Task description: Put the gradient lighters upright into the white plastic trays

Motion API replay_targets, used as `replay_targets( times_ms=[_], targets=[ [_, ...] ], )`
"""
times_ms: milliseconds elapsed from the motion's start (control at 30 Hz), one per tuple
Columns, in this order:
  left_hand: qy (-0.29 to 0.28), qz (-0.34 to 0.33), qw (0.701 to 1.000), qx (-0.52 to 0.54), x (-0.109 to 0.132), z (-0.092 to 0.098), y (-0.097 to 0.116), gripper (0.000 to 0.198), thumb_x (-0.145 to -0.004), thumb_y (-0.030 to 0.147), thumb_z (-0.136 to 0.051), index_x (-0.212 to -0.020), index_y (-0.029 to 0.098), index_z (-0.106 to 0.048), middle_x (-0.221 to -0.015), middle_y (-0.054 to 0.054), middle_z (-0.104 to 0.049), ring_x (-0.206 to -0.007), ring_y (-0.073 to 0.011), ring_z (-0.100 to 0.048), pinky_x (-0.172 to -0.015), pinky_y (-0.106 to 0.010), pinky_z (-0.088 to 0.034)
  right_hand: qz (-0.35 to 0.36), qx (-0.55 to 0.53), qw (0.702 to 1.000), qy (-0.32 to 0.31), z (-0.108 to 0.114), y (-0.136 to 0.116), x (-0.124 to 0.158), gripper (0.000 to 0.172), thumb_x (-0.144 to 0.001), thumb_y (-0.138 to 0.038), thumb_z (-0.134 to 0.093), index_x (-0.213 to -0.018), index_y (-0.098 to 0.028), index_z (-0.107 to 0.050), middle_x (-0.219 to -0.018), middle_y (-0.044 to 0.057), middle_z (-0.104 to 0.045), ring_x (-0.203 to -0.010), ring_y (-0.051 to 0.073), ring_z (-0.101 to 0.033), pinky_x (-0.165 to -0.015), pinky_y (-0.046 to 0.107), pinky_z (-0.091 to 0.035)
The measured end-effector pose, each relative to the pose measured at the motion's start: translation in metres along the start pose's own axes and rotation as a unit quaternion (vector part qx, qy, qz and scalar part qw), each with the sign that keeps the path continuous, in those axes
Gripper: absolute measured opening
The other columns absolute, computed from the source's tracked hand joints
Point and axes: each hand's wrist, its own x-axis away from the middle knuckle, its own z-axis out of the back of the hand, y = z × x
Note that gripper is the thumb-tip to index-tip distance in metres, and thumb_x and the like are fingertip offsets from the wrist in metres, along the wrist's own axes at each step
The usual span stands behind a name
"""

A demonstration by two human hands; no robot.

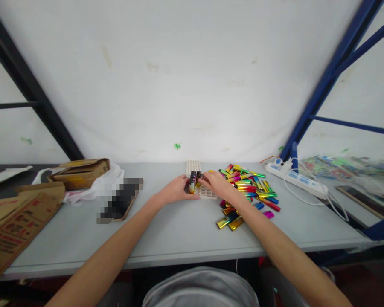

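Note:
A white tray with rows of round holes [193, 165] lies on the grey table [179, 230], far centre. A few dark-topped, shiny coloured lighters [193, 179] stand upright in the tray's near rows. My left hand [176, 189] curls around their left side, fingers closed against them. My right hand [216, 182] pinches one lighter at the group's right side. A heap of several metallic rainbow-coloured lighters [248, 189] lies just right of the tray, next to my right wrist.
A white power strip with cables [296, 179] sits at the right rear. Brown cardboard boxes [80, 172] and a flattened carton [13, 221] are at the left, beside white plastic and a blurred phone [120, 200]. Blue shelf posts [326, 81] rise at right.

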Motion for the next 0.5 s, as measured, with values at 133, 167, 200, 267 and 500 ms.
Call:
replay_targets(
  times_ms=[133,167,200,267,500],
  targets=[
    [-0.003,0.002,1.0,0.015,0.0,0.0,-0.001,0.067,-0.067,0.064,-0.075,-0.117,0.019,-0.066,-0.105,-0.009,-0.065,-0.096,-0.028,-0.06,-0.089,-0.038,-0.049,-0.027,0.024,0.999,-0.008,-0.002,-0.004,-0.001,0.024,-0.099,-0.037,-0.051,-0.098,-0.016,-0.064,-0.09,0.013,-0.07,-0.081,0.022,-0.063,-0.071,0.028,-0.039],
    [-0.004,0.002,1.0,0.013,0.0,0.0,-0.001,0.067,-0.067,0.064,-0.074,-0.116,0.019,-0.067,-0.104,-0.009,-0.065,-0.096,-0.0279,-0.06,-0.088,-0.037,-0.049,-0.032,0.015,0.999,-0.009,-0.001,-0.005,-0.001,0.023,-0.098,-0.037,-0.053,-0.098,-0.017,-0.064,-0.089,0.012,-0.07,-0.08,0.021,-0.063,-0.071,0.028,-0.039],
    [-0.005,0.002,1.0,0.011,0.0,0.0,-0.001,0.066,-0.067,0.065,-0.074,-0.114,0.019,-0.067,-0.103,-0.009,-0.065,-0.095,-0.0278,-0.06,-0.087,-0.037,-0.049,-0.036,-0.001,0.999,-0.007,0.002,-0.007,-0.001,0.022,-0.097,-0.037,-0.056,-0.095,-0.017,-0.063,-0.087,0.011,-0.069,-0.078,0.021,-0.062,-0.07,0.028,-0.04],
    [-0.005,0.004,1.0,0.003,0.0,0.0,-0.001,0.065,-0.068,0.068,-0.072,-0.11,0.018,-0.068,-0.099,-0.008,-0.064,-0.091,-0.0271,-0.06,-0.083,-0.037,-0.049,-0.043,-0.059,0.997,0.012,0.012,-0.01,0.001,0.026,-0.094,-0.042,-0.06,-0.087,-0.018,-0.061,-0.078,0.007,-0.066,-0.071,0.018,-0.058,-0.067,0.027,-0.039],
    [-0.011,0.001,1.0,0.0,-0.001,0.0,0.0,0.057,-0.07,0.065,-0.069,-0.101,0.017,-0.067,-0.093,-0.006,-0.064,-0.083,-0.0242,-0.059,-0.073,-0.033,-0.048,0.023,-0.541,0.834,0.108,0.083,-0.069,0.03,0.051,-0.089,-0.069,-0.047,-0.064,-0.024,-0.044,-0.059,0.0,-0.051,-0.056,0.015,-0.05,-0.063,0.033,-0.049]
  ],
)
